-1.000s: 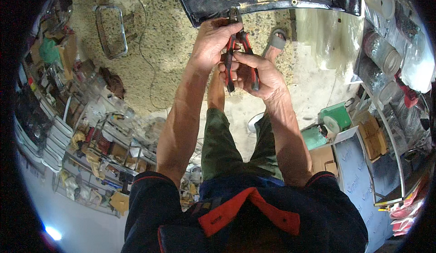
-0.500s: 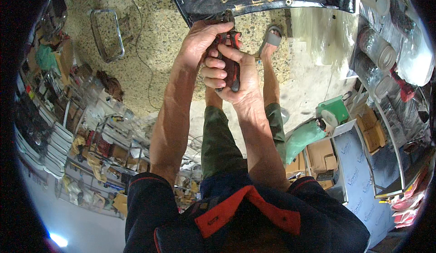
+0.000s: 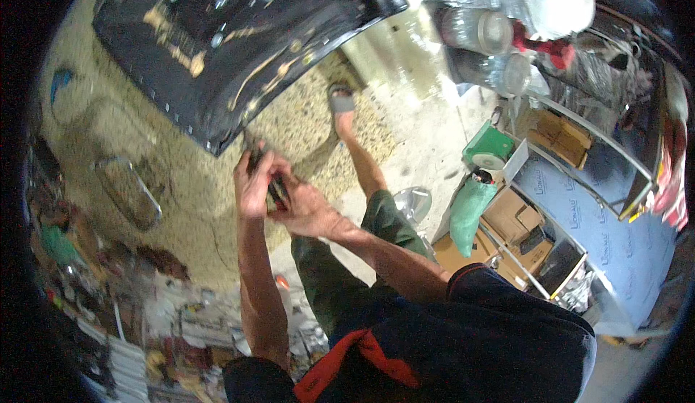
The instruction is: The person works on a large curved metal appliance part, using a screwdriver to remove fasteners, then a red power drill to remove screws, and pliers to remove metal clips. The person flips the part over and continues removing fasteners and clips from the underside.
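Note:
My left hand (image 3: 252,189) and my right hand (image 3: 308,207) are closed together on dark pliers with red on the handles (image 3: 278,191), partly hidden by my fingers. The pliers' head sits at or near the lower edge of a black panel (image 3: 181,19); whether it touches is too blurred to tell. The panel has metal eyelets, tan torn strips and a row of small bright fittings along its left edge. My sandalled foot (image 3: 342,105) stands on the speckled floor to the right of the pliers.
A metal frame loop (image 3: 148,204) lies on the floor at left, near cluttered racks (image 3: 145,338). At right are wrapped clear containers (image 3: 474,30), a green scale (image 3: 485,142), a green sack (image 3: 467,215), cardboard (image 3: 510,215) and a blue sheet (image 3: 615,251) in a metal rack.
The view has swung and tilted, showing more of the black panel and the right-hand racks. The pliers' handles have closed under my right hand, and both hands now appear lower and further left.

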Available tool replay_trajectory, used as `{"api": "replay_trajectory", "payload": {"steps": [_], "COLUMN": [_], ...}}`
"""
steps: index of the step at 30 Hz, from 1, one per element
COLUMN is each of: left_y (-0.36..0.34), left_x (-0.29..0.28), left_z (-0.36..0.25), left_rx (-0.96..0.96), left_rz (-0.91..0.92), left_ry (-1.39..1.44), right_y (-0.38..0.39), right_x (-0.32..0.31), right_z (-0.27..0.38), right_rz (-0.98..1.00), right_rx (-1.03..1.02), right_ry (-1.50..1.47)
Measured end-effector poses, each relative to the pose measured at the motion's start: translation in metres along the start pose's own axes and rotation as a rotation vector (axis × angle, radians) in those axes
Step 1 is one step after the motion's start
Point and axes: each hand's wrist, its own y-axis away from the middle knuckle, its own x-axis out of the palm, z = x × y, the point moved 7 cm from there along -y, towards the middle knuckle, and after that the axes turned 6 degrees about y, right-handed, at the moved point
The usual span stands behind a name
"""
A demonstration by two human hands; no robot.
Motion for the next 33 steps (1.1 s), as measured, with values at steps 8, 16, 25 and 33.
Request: {"api": "replay_trajectory", "payload": {"steps": [8, 16, 25, 33], "left_y": [-0.032, -0.062, -0.047, 0.032], "left_x": [-0.017, -0.002, -0.001, -0.081], "left_z": [-0.083, -0.170, -0.159, 0.043], "left_rx": [0.581, 0.797, 1.080, 0.520], "left_rz": [-0.273, -0.573, -0.682, -0.749], "left_ry": [-0.485, -1.150, -1.328, -0.689], "right_y": [-0.010, -0.069, -0.153, -0.217], "right_x": [-0.253, -0.576, -0.559, -0.546], "right_z": [0.002, -0.020, 0.039, 0.042], "right_rz": [-0.551, -0.986, -0.597, -0.633], "right_rx": [-0.155, -0.261, -0.289, 0.021], "right_ry": [0.394, 0.719, 1.069, 0.947]}}
